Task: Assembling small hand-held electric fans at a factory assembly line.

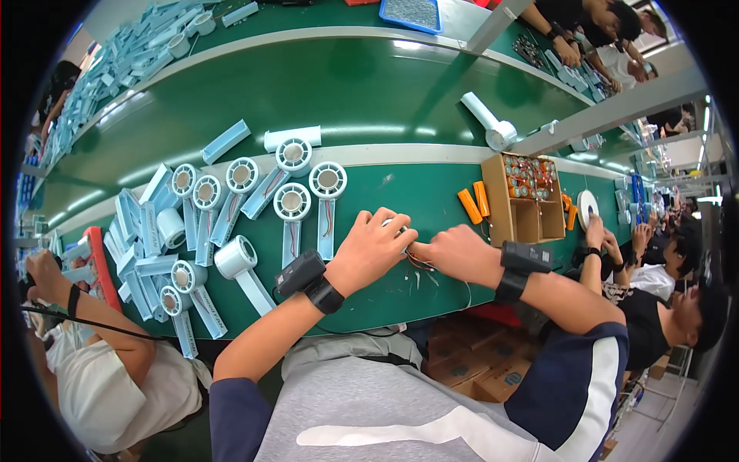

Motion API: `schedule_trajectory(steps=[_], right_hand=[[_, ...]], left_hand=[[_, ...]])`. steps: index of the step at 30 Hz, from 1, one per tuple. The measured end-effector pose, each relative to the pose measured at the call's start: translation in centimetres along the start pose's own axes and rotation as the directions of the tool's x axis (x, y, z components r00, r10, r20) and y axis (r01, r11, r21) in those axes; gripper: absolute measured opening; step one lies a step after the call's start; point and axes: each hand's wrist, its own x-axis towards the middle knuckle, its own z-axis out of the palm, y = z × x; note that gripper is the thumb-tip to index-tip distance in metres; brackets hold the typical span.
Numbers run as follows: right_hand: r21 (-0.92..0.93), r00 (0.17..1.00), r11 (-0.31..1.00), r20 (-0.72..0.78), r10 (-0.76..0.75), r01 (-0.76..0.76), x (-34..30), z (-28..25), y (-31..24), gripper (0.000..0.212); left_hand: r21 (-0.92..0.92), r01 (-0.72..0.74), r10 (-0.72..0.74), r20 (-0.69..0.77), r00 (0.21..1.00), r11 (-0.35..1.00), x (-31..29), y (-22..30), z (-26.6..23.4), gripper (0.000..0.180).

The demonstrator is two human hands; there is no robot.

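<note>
My left hand (373,248) is closed, fingers curled around a small part that is mostly hidden; a bit of white and dark shows between the fingers. Against its fingertips, my right hand (460,254) is closed in a pinch at several thin coloured wires (419,263), which hang below both hands. Left of my hands lie light blue handheld fan bodies with round heads and open, trough-shaped handles; the nearest is a fan body (327,185) with reddish wires in its handle. Another fan body (242,262) lies tilted closer to me.
A cardboard box (496,204) with dividers holds orange battery cells; loose orange batteries (469,206) lie beside it. Blue handle shells (138,231) are heaped at left. Beyond a raised ledge stand a white-blue fan (493,123) and a metal post (608,115). Co-workers sit on both sides.
</note>
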Motion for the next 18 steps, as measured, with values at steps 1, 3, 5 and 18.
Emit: schedule_trajectory(steps=[1, 3, 5, 18], right_hand=[[0.026, 0.998, 1.000, -0.062, 0.006, -0.005, -0.2, 0.6, -0.2, 0.012], [0.080, 0.983, 0.997, -0.181, 0.018, -0.003, -0.3, 1.8, -0.4, 0.015], [0.069, 0.985, 0.998, -0.171, -0.001, 0.013, -0.5, 2.3, -0.6, 0.017], [0.284, 0.981, 0.959, -0.176, 0.078, -0.026, -1.3, 2.6, 0.5, 0.011]], left_hand=[[0.019, -0.010, 0.010, -0.008, 1.000, 1.000, -0.1, 0.1, 0.1, 0.028], [0.059, -0.022, 0.023, -0.024, 0.999, 0.998, -0.4, -0.1, 0.6, 0.024], [0.053, 0.001, 0.000, -0.025, 1.000, 0.999, -0.6, -0.2, 1.0, 0.024], [0.015, 0.034, -0.034, -0.001, 0.999, 0.999, -0.4, 0.3, 0.8, 0.019]])
